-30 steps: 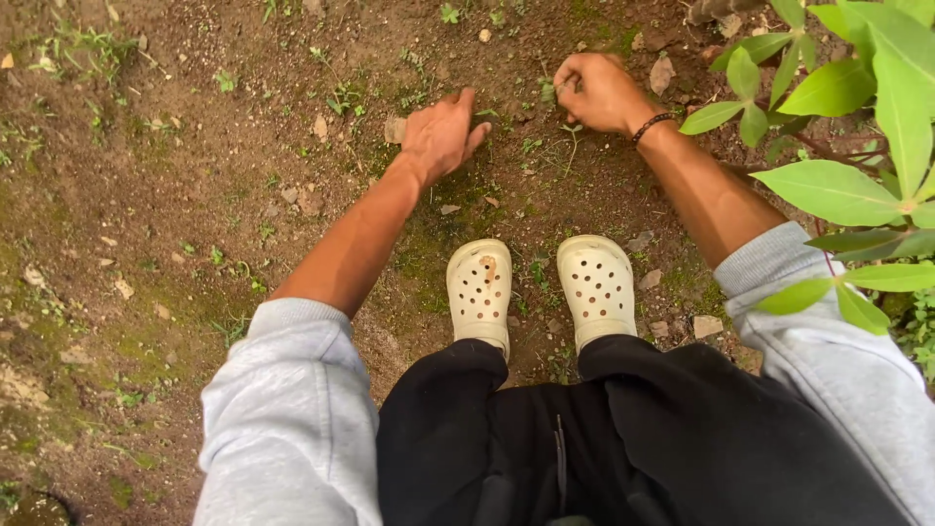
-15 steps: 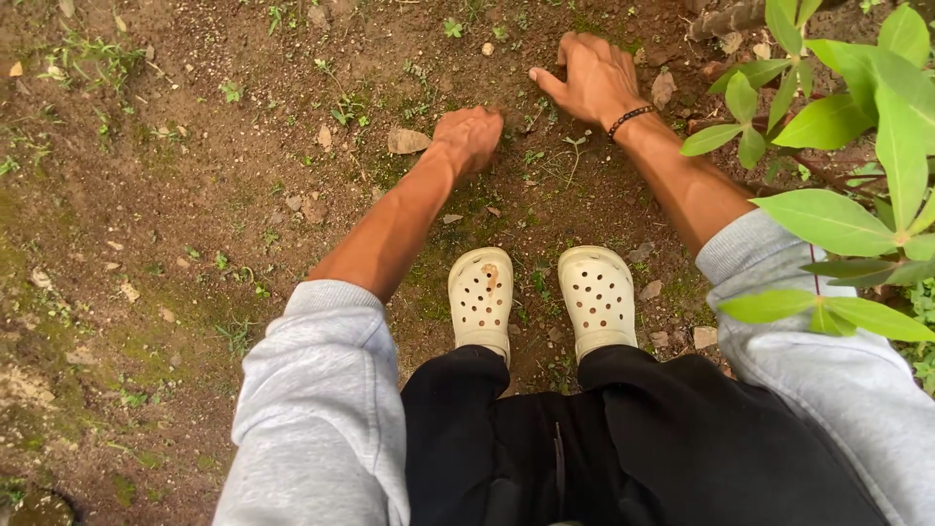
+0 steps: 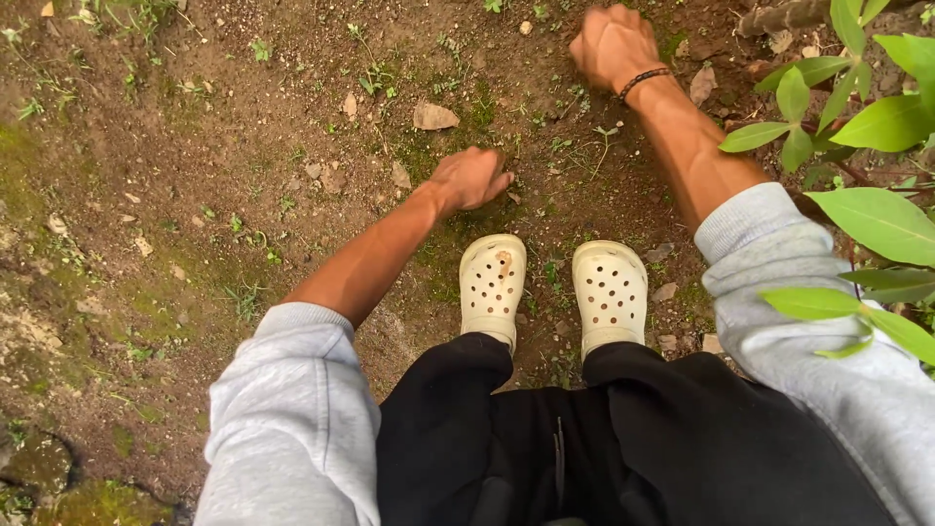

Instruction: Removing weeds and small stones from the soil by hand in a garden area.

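My left hand (image 3: 472,178) rests low on the dirt just ahead of my left cream clog (image 3: 492,284), fingers curled under against a mossy patch. My right hand (image 3: 609,44) is farther out near the top edge, closed in a fist and slightly blurred, with a dark bead bracelet (image 3: 643,80) on the wrist. Nothing shows inside either hand. Small green weeds (image 3: 596,141) sprout from the soil between the hands. Grey sleeves and black trousers fill the bottom of the view.
A flat stone (image 3: 433,117) lies on the bare soil beyond my left hand. A leafy green plant (image 3: 877,117) crowds the right side, beside my right clog (image 3: 611,292). Mossy rock (image 3: 39,458) edges the lower left.
My left hand has drawn back toward my feet and curled shut. My right hand has moved farther out and closed from spread fingers into a fist.
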